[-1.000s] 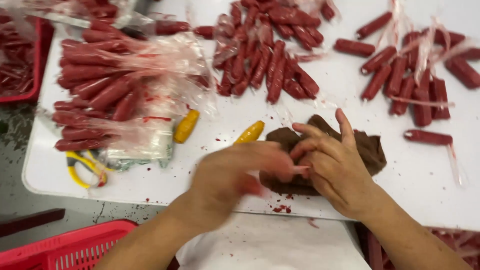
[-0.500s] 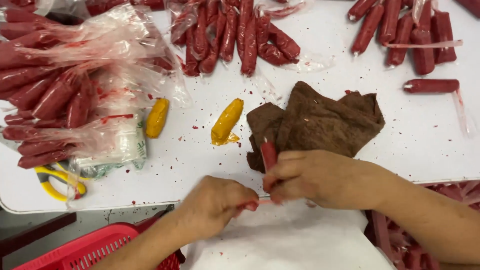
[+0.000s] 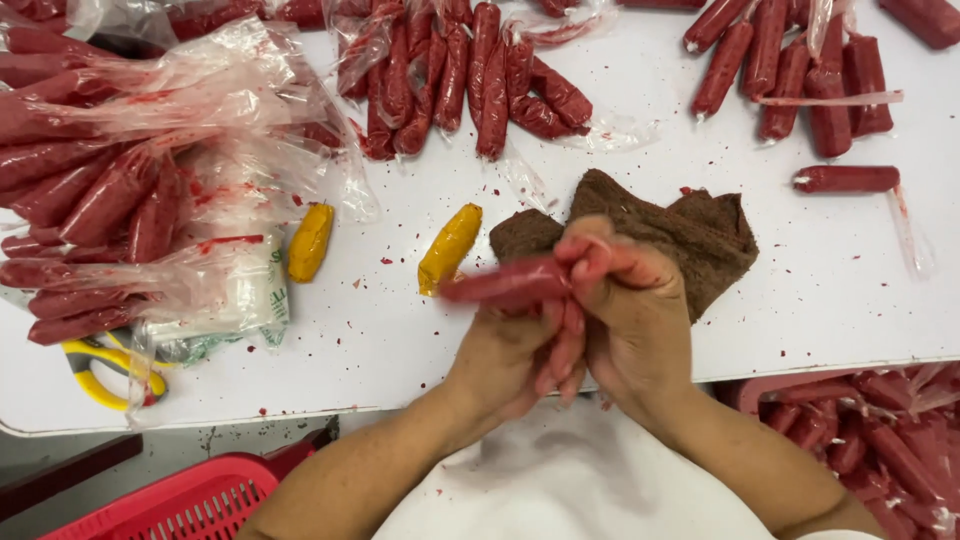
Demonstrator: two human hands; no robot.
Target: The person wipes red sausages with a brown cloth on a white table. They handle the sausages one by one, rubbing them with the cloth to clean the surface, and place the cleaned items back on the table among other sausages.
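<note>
Far left: yellow-handled scissors (image 3: pixel 95 372) at the white table (image 3: pixel 820 310) edge, under a heap of red sausages in clear plastic (image 3: pixel 110 190). Further in: two yellow sausages (image 3: pixel 310 241) lying apart on the bare top. Centre: one red sausage (image 3: pixel 510 282) lifted just above the table, long axis near level, free end pointing left toward the yellow pair, right end buried in the fingers. Left hand (image 3: pixel 505 360) below it, fingers curled up against the right; whether gripping the sausage itself, impossible to tell. Right hand (image 3: pixel 630 310) the nearer, clenched around the sausage's right end. Behind both: a crumpled brown cloth (image 3: pixel 700 235), partly hidden. Right: more red sausages (image 3: pixel 830 90) scattered, some cut off by the frame.
</note>
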